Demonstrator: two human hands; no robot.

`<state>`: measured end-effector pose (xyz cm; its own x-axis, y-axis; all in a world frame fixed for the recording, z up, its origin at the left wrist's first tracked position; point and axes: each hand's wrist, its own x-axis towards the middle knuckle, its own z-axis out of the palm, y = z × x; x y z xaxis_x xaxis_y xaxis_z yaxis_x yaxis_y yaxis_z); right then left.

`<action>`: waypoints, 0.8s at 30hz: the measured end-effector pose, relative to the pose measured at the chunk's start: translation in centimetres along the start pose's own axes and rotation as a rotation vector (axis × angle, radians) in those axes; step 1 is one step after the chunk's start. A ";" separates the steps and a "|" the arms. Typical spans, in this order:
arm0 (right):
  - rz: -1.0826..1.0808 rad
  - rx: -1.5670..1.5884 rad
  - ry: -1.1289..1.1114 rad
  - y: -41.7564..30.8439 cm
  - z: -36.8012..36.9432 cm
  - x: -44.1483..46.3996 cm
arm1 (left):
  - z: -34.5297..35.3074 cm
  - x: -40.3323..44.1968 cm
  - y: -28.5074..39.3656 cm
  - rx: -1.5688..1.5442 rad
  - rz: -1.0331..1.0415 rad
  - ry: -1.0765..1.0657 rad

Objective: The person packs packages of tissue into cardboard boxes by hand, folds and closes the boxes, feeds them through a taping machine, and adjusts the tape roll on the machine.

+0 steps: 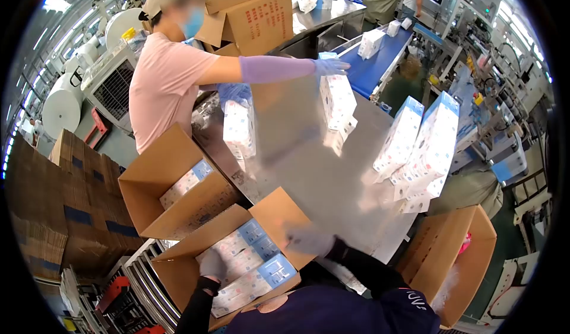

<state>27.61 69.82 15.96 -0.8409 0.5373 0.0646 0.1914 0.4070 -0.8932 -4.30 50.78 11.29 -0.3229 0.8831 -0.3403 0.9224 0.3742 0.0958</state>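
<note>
An open cardboard box [172, 254] in front of me holds several white packs with blue ends [240, 257]. My left hand [213, 265], in a grey glove, is inside this box at the left end of the packs. Its fingers are mostly hidden, so its grip cannot be made out. My right hand [310, 240], also gloved in grey, is smeared by motion beside the raised box flap [284, 215]. No pack shows in it, and whether it touches the flap is unclear. Tall stacks of similar packs [430, 141] stand on the metal table [297, 173] to the right.
Across the table a co-worker [169, 78] reaches over a pack stack [338, 99]; another stack [238, 126] is nearby. A second open box [139, 200] adjoins mine. At right sits another carton [436, 245]. A blue conveyor [356, 73] carries packs. Flattened cartons [35, 203] are piled left.
</note>
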 end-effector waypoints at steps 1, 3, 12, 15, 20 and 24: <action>0.020 0.073 0.132 4.1 -1.4 -1.1 | 0.9 0.2 -2.4 0.255 -0.061 -0.191; 0.188 -0.597 0.599 2.4 -7.0 -2.0 | 13.3 1.0 -13.0 0.439 -0.086 -0.369; 0.839 -1.209 0.835 14.8 -9.9 -17.9 | 12.6 0.9 -8.5 0.517 -0.420 -0.757; 1.032 -1.043 0.695 18.4 -11.5 -17.9 | 10.9 1.8 -7.4 0.554 -0.394 -0.788; 0.686 -0.936 0.665 17.4 -6.2 -11.6 | 3.8 4.7 -1.2 0.368 -0.249 -0.490; 0.824 -0.812 0.598 15.5 -7.7 -7.3 | -2.0 4.6 6.0 0.170 -0.083 -0.214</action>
<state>40.62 77.88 5.09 -0.0162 0.9999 0.0049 0.9667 0.0169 -0.2554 -0.69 57.70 12.18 -0.3636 0.7650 -0.5316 0.9227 0.3743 -0.0925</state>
